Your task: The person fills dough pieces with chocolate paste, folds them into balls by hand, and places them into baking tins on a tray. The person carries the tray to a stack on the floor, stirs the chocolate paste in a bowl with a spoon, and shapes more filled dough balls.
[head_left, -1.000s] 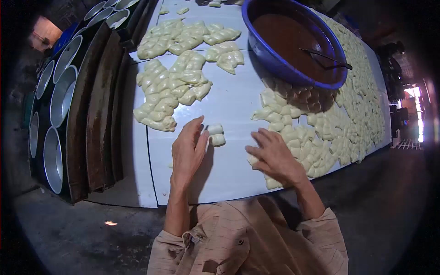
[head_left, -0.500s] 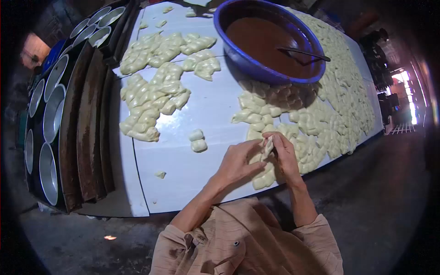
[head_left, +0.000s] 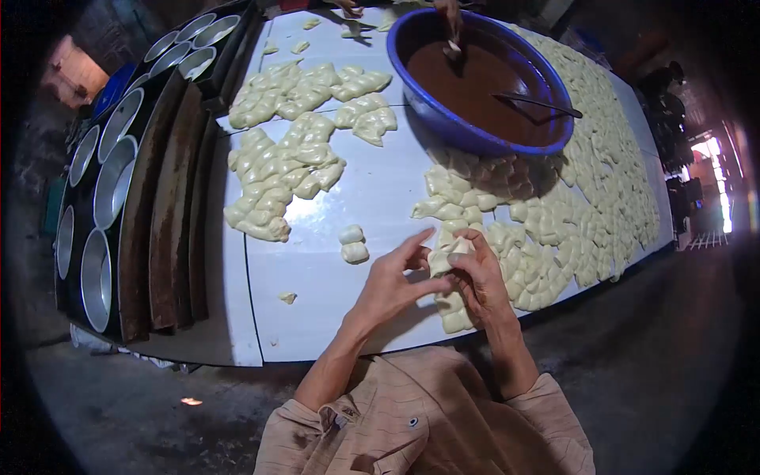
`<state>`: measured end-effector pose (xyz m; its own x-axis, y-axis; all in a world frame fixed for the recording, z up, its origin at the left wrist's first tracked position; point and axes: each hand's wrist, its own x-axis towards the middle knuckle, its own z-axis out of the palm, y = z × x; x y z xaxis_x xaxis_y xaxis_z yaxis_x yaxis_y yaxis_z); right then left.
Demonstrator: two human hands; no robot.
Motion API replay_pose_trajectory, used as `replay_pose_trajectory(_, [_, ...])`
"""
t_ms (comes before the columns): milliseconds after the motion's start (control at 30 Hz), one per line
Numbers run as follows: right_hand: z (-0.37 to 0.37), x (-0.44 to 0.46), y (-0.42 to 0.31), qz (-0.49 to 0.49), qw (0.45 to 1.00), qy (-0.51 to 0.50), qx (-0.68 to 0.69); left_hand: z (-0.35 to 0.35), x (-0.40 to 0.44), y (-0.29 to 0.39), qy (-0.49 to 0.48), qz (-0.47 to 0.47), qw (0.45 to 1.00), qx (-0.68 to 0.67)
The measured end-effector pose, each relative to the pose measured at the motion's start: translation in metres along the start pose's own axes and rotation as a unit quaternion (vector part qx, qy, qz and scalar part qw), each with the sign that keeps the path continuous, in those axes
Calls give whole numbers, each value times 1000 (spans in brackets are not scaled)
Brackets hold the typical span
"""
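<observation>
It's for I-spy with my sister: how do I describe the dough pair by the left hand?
Start at the blue tub on the white table. Come down to the left hand; the dough pair sits left of it. It's two plump, pale lumps touching, apart from the big dough patches and fatter than the tiny scraps.

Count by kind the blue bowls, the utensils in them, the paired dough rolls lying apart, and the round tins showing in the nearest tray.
Blue bowl: 1
Utensil: 1
Paired dough rolls: 2
Round tins visible in nearest tray: 5
Total: 9
</observation>
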<state>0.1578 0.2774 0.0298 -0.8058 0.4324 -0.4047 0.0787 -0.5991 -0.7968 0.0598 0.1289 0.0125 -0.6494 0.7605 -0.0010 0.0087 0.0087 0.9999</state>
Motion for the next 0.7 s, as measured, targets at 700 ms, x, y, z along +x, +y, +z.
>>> replay_pose_trajectory(700, [27,11,25,173,832,-420,-319,-73,-79,4,287,-134,948,30])
